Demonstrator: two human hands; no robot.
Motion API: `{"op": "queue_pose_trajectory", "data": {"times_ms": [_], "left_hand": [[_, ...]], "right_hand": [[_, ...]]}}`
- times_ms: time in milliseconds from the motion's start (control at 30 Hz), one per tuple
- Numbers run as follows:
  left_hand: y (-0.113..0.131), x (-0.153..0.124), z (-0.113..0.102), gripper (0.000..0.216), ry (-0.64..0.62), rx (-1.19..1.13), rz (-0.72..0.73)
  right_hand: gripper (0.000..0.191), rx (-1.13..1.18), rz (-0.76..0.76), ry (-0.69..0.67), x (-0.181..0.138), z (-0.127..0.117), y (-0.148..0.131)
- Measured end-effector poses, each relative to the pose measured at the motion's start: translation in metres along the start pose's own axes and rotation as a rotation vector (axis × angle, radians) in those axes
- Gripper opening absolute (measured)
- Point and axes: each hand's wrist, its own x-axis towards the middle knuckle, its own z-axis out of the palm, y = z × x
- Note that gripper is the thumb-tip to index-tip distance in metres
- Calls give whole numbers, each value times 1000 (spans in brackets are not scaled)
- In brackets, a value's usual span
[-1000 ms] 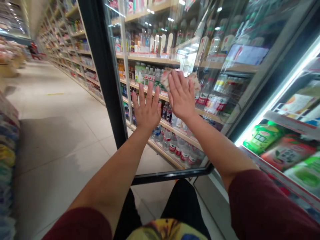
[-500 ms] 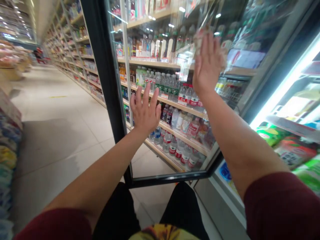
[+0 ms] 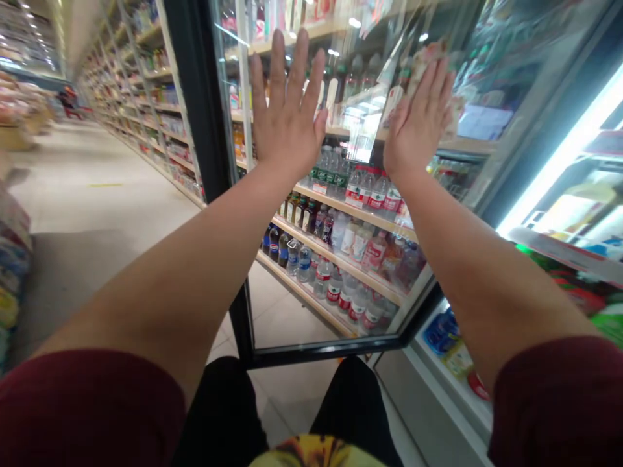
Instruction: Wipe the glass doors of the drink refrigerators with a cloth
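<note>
I stand in front of an open glass fridge door (image 3: 207, 149) with a black frame. My left hand (image 3: 287, 123) lies flat on the glass high up, fingers spread, with nothing in it. My right hand (image 3: 418, 130) is beside it on the right, fingers stretched out, pressing a pale crumpled cloth (image 3: 429, 53) against the glass. Only the cloth's edges show past the fingertips. Through the glass I see shelves of bottles (image 3: 341, 259).
The lit fridge interior (image 3: 564, 214) with green and red packages is open at the right. A long aisle floor (image 3: 97, 214) runs off to the left, lined with store shelves (image 3: 156, 110). Stacked goods (image 3: 12, 259) stand at the left edge.
My left hand has slid from mid-height up the glass to the level of the right hand. My right hand with the cloth rose earlier and now sits a little lower and more to the right.
</note>
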Motion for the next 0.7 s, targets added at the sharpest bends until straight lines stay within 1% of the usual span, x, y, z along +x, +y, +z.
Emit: {"op": "queue_pose_trajectory", "data": {"times_ms": [33, 100, 133, 167, 200, 267, 300, 333, 367, 433, 467, 500, 533, 600, 633, 667, 700], "left_hand": [[-1, -1, 1, 85, 5, 2, 3], [-2, -3, 0, 80, 20, 0, 41], [-2, -4, -1, 78, 21, -2, 51], [-1, -5, -3, 78, 16, -1, 44], [0, -5, -5, 78, 3, 3, 32], [1, -6, -8, 79, -17, 16, 12], [1, -6, -9, 78, -24, 23, 25], [2, -7, -10, 78, -26, 32, 42], [3, -7, -10, 78, -27, 43, 48], [3, -7, -11, 83, -37, 70, 12], [4, -7, -11, 84, -45, 79, -2], [4, -7, -12, 84, -49, 83, -2], [4, -7, -12, 83, -48, 82, 4], [2, -7, -11, 80, -32, 70, 32], [2, -7, -11, 80, -29, 61, 38], [1, -7, -10, 81, -26, 52, 36], [0, -7, -9, 81, -21, 46, 32]], "right_hand": [[59, 1, -127, -31, 4, -2, -8], [59, 4, -467, -142, 14, -7, -22], [58, -1, -544, -178, 20, -11, -27], [57, -9, -515, -186, 27, -14, -32], [56, -22, -405, -163, 34, -16, -37], [57, -53, -139, -95, 44, -20, -43], [57, -60, -74, -77, 48, -21, -45], [58, -59, -105, -78, 50, -21, -46], [58, -55, -222, -108, 50, -21, -45], [57, -40, -496, -190, 51, -21, -37], [56, -28, -542, -200, 52, -19, -30], [55, -13, -482, -183, 54, -18, -23], [55, 2, -323, -138, 56, -16, -15], [56, 17, 97, -12, 58, -11, -2], [57, 14, 227, 27, 57, -9, 4], [58, 5, 252, 38, 54, -7, 8], [59, -4, 169, 21, 49, -6, 13]]}}
